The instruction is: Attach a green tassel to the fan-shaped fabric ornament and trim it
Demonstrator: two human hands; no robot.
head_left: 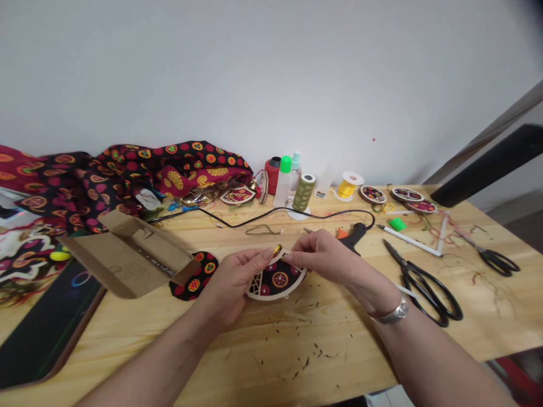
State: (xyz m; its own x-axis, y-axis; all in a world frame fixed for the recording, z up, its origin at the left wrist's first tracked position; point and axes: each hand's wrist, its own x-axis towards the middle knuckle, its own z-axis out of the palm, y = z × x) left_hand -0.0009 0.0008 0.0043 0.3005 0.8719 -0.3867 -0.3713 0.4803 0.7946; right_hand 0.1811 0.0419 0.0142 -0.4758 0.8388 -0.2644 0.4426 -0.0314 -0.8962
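Observation:
Above the table's middle, my left hand (235,277) grips the left side of a fan-shaped ornament (280,280) with a pale cut-out frame and dark patterned cloth inside. My right hand (324,257) pinches its upper right edge between thumb and fingers. A small yellow bit (277,249) shows by the left thumb tip; I cannot make out what it is. Just behind the right hand lies a black glue gun (356,237), partly hidden. A round-edged piece of patterned cloth (201,274) rests left of my left hand.
An open cardboard box (139,260) and a dark flat device (46,316) lie left. Patterned fabric (182,155) is heaped behind. Large black scissors (424,288), smaller scissors (494,260) and a white pen (411,240) lie right. Bottles (283,183) and thread spools (304,192) stand along the wall.

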